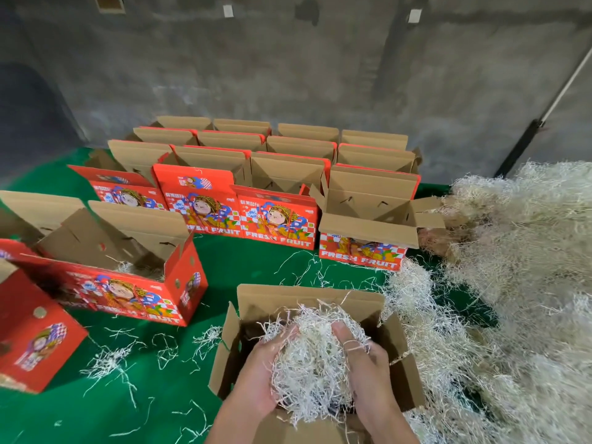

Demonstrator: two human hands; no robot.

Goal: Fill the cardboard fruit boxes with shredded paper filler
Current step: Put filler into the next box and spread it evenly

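A clump of shredded paper [315, 357] sits cupped between two bare hands above an open cardboard box [307, 299] at the bottom centre of the frame. The left hand [267, 373] and the right hand [368, 370] press in from either side, fingers curled around the pale strands, gripping the bundle over the box's mouth. The box stands upright with its flaps spread outward, opening facing up, its long axis running left to right across the green mat [250, 264]. A large heap of shredded paper [519, 283] spreads along the right side, touching the box's right flap. To the left stands another open red box [128, 283] (printed with a cartoon figure), a few strands lying inside it. Behind, rows of open boxes [275, 174] marked "FRESH FRUIT" stand side by side before a grey wall [320, 59]. Loose strands [109, 360] lie scattered over the mat.
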